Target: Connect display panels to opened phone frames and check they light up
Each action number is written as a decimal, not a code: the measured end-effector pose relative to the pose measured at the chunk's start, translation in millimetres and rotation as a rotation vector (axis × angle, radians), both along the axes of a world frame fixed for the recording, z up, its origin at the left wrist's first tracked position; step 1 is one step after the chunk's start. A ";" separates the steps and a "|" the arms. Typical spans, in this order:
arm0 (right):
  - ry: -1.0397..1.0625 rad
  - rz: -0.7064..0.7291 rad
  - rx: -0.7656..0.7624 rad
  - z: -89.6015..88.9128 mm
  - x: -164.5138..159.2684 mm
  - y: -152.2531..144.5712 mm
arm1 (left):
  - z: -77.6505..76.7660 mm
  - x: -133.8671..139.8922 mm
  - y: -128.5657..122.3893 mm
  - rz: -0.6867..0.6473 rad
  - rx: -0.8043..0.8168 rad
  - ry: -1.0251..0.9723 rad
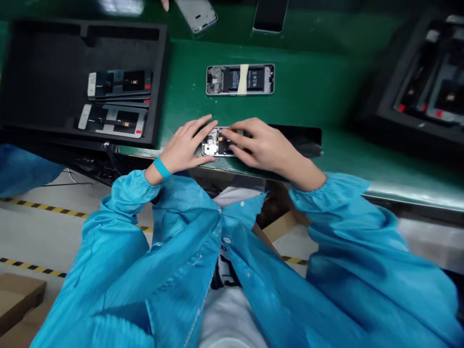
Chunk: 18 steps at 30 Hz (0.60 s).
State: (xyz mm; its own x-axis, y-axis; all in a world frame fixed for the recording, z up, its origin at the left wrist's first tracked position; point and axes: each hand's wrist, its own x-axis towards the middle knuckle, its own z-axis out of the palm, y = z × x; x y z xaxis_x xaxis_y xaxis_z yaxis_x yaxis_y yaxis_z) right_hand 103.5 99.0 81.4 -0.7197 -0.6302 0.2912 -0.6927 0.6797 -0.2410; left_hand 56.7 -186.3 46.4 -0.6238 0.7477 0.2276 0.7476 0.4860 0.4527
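Note:
An opened phone [210,146] lies near the front edge of the bench, with its circuit board and a small gold-coloured connector showing. My left hand [184,147] straddles its left end, thumb at the near edge and forefinger at the far edge, holding it. From the right, my right hand [257,145] reaches over the phone with bent fingers, their tips on the inside beside the connector. What those fingertips pinch, if anything, is too small to make out. A black screen panel [304,140] lies flat to the right, partly under my right wrist.
Beyond my hands lies another opened phone [259,79] with a pale strip across its battery. A black tray [161,87] at left holds several screen assemblies [112,121]; another tray [384,106] stands right. Farther back are a phone shell [197,17], a dark phone [270,14] and another person's fingertip [165,5].

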 end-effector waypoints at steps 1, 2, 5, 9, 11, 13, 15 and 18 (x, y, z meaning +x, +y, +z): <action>0.022 -0.032 -0.030 3.9 2.2 6.4 | 0.0 -1.5 1.6 -0.007 0.012 0.006; 0.044 -0.073 -0.054 7.9 4.7 14.5 | 0.0 -3.3 4.1 -0.018 0.020 0.009; 0.090 -0.195 -0.089 13.7 11.1 49.7 | 0.6 -9.8 17.6 -0.080 0.011 0.010; 0.003 -0.231 -0.065 -3.6 13.4 109.3 | 4.1 -15.8 41.1 -0.147 -0.017 0.009; -0.066 -0.234 -0.066 -16.6 13.1 131.0 | 6.0 -16.4 47.9 -0.150 -0.017 0.019; -0.096 -0.231 -0.085 -25.5 13.7 140.8 | 7.4 -16.2 49.0 -0.147 -0.012 0.027; -0.102 -0.221 -0.125 -27.9 15.6 139.5 | 8.7 -16.0 45.9 -0.150 -0.005 0.021; -0.130 -0.226 -0.180 -22.4 19.1 127.2 | 11.5 -15.7 43.6 -0.158 -0.002 0.007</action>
